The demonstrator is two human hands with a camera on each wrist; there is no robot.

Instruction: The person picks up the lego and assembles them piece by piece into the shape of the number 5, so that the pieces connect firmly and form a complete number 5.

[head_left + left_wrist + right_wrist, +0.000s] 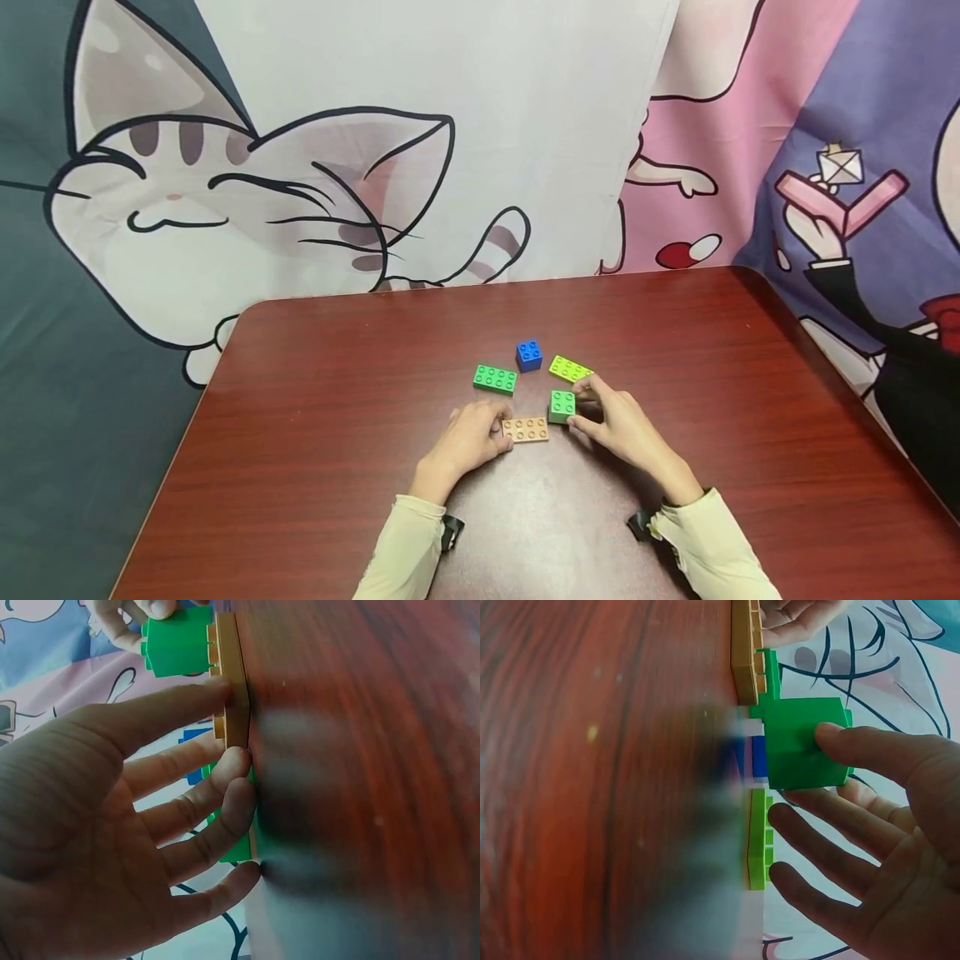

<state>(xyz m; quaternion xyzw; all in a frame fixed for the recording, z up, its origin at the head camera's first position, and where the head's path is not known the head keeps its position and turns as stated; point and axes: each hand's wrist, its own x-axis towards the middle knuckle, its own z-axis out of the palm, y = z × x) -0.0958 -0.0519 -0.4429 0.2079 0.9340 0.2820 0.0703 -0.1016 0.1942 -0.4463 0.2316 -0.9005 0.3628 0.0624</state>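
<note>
The tan brick (526, 430) lies flat on the table, its left end between the thumb and fingers of my left hand (467, 439). In the left wrist view the left thumb presses on the tan brick (237, 690). My right hand (626, 427) pinches the small green block (562, 406) between thumb and fingers. In the right wrist view the green block (806, 742) is held above the table surface, near the tan brick's right end; the right hand's (877, 817) lower fingers are spread.
Behind the hands are a flat green brick (495, 378), a small blue block (528, 356) and a lime brick (570, 368) beside the right fingertips. They rest on the reddish-brown table (337, 400). A printed cloth (525, 125) hangs behind it.
</note>
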